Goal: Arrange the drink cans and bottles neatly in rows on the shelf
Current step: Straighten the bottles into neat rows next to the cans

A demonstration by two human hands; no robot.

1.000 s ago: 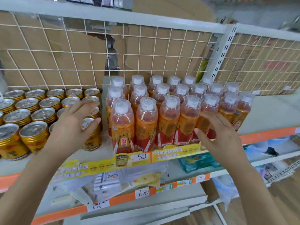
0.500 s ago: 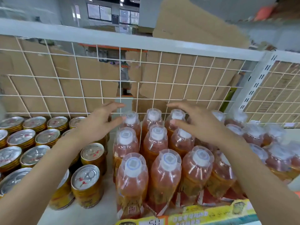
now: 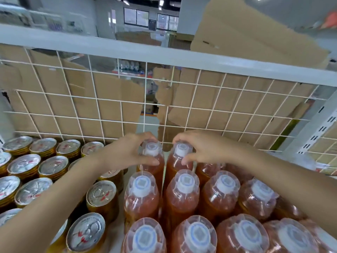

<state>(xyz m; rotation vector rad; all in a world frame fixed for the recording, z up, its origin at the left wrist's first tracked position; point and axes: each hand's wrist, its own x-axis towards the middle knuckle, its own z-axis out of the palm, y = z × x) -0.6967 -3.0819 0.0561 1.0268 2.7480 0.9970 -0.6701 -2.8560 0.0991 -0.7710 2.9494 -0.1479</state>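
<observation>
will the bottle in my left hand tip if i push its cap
Probably tips rather than slides: the bottle is tall and narrow, and the left hand holds it high, at the cap. It looks full, so likely heavy. Neighbouring bottles may brace it.

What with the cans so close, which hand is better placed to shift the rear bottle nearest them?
Left: the left hand grips the cap of that rear bottle, beside the cans; the right hand holds the neighbouring bottle.

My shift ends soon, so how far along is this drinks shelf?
Done: gold cans stand mostly in rows, front bottles lined up. In hand: left grip and right grip each pinch a cap on the back-row bottles. Left: aligning those two.
</observation>
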